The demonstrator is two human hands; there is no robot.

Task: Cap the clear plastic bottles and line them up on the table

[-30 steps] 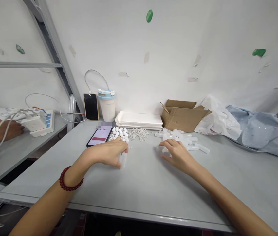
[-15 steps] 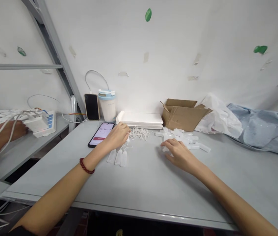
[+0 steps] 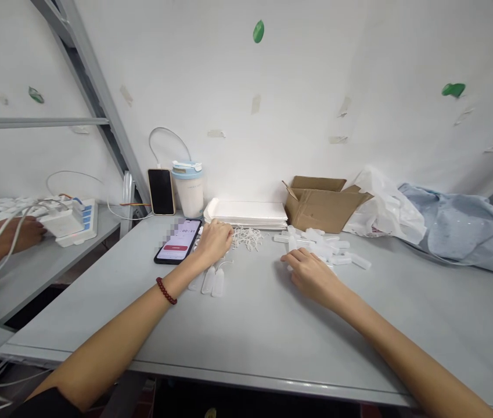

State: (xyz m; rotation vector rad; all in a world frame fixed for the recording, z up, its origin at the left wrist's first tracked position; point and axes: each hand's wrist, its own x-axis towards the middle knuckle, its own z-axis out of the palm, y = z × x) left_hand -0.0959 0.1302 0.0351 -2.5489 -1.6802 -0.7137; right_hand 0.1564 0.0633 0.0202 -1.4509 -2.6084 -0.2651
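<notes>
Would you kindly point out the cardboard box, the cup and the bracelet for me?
Cardboard box point(image 3: 325, 210): head view, on its front side.
Cup point(image 3: 191, 196): head view, on its pale body.
Bracelet point(image 3: 166, 291): head view, on its dark red beads.

Passage: grey table point(image 3: 250, 325) surface between left hand point(image 3: 215, 239) and right hand point(image 3: 313, 276). Paper-like stack point(image 3: 250, 210), cardboard box point(image 3: 328, 210) block behind. Left forearm flanked by phone point(image 3: 179, 241), tubes point(image 3: 218, 283).

3 translucent tubes point(image 3: 218, 283) side by side, flat on table point(image 3: 255, 331). Tube pile point(image 3: 324, 249) jumbled. Wht strings point(image 3: 249, 237) tangled btwn. Caps point(image 3: 196, 242) mostly hidden.
</notes>
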